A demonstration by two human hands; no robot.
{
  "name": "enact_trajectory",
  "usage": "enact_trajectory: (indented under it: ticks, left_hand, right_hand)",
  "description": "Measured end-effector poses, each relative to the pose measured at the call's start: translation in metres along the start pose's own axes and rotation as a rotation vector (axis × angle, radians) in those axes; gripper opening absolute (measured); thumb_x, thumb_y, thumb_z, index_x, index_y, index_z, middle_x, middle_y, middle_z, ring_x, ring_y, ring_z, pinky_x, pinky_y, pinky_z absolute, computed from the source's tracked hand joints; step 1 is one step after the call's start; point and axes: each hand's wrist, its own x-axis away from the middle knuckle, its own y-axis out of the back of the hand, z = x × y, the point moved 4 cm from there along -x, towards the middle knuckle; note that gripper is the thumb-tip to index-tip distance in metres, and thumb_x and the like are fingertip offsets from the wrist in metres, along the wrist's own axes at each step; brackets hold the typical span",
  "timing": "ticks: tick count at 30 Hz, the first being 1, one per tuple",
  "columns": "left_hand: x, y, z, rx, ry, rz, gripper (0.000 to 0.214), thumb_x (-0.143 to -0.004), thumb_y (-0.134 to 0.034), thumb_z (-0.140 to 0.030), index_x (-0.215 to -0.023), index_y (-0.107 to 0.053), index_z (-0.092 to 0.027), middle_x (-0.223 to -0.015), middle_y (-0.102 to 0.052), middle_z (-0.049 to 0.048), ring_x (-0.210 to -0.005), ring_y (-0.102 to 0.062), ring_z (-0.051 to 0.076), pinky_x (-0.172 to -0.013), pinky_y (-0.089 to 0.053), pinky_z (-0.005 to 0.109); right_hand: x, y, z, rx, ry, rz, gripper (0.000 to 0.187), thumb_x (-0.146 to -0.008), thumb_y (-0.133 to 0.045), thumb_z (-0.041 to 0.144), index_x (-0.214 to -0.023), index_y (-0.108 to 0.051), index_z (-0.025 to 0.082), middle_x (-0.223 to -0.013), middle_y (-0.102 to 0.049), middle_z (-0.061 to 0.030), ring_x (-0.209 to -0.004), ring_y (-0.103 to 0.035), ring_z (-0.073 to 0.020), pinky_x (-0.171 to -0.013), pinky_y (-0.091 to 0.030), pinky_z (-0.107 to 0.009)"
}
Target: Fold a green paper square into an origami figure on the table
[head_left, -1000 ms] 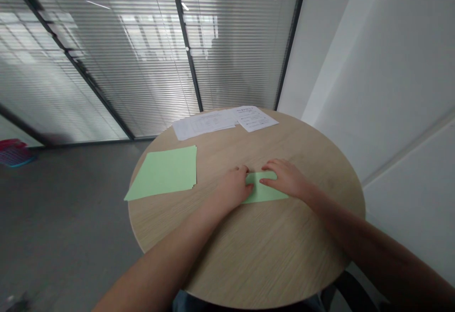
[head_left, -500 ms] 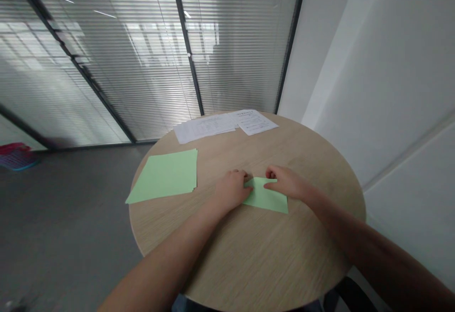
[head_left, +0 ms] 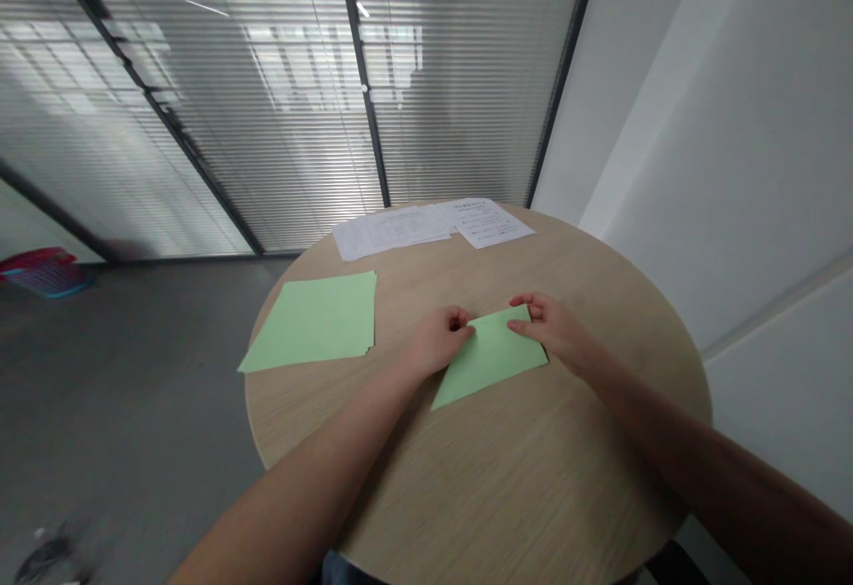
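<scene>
A folded light green paper (head_left: 490,358) lies flat on the round wooden table (head_left: 493,478), turned at an angle. My left hand (head_left: 440,338) pinches its upper left edge with curled fingers. At the paper's upper right corner my right hand (head_left: 553,327) holds it between thumb and fingers. A small stack of flat green sheets (head_left: 316,320) lies to the left, apart from both hands.
White printed papers (head_left: 430,225) lie at the table's far edge. Glass walls with blinds stand behind, and a white wall runs close on the right. Grey floor lies to the left, with a pink and blue basket (head_left: 43,271) far off.
The folded green paper has been turned counter-clockwise and now shows a larger, slanted face. Both hands have shifted slightly with it, staying on its upper edge.
</scene>
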Motion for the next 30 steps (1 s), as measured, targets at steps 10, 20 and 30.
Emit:
enact_trajectory:
  ticks: [10, 20, 30]
  left_hand:
    - [0.006, 0.001, -0.008, -0.226, -0.021, -0.088, 0.024, -0.093, -0.060, -0.016, -0.111, -0.076, -0.018, -0.106, -0.078, 0.0096, -0.097, -0.071, 0.025, -0.086, -0.053, 0.035]
    - [0.061, 0.002, -0.003, -0.564, -0.656, 0.009, 0.029, -0.106, -0.053, -0.029, -0.120, -0.073, -0.014, -0.126, -0.074, 0.0106, -0.115, -0.067, 0.027, -0.099, -0.056, 0.043]
    - [0.068, -0.001, -0.004, -0.573, -0.678, 0.018, 0.036, -0.107, -0.047, -0.025, -0.131, -0.067, -0.009, -0.137, -0.070, 0.0143, -0.129, -0.063, 0.030, -0.107, -0.052, 0.047]
  right_hand:
    - [0.033, -0.001, 0.020, 0.549, 0.521, -0.052, 0.010, -0.085, -0.063, 0.019, -0.090, -0.072, 0.021, -0.087, -0.076, -0.0061, -0.082, -0.069, -0.0228, -0.077, -0.054, -0.037]
    - [0.073, -0.012, 0.037, 0.943, 1.019, 0.187, 0.021, -0.094, -0.053, 0.004, -0.103, -0.067, 0.017, -0.097, -0.074, -0.0095, -0.078, -0.066, -0.0220, -0.066, -0.055, -0.035]
    - [0.085, -0.023, 0.038, 0.756, 0.922, 0.298, 0.024, -0.097, -0.055, 0.010, -0.116, -0.068, 0.018, -0.122, -0.075, -0.0107, -0.126, -0.065, -0.0262, -0.102, -0.062, -0.039]
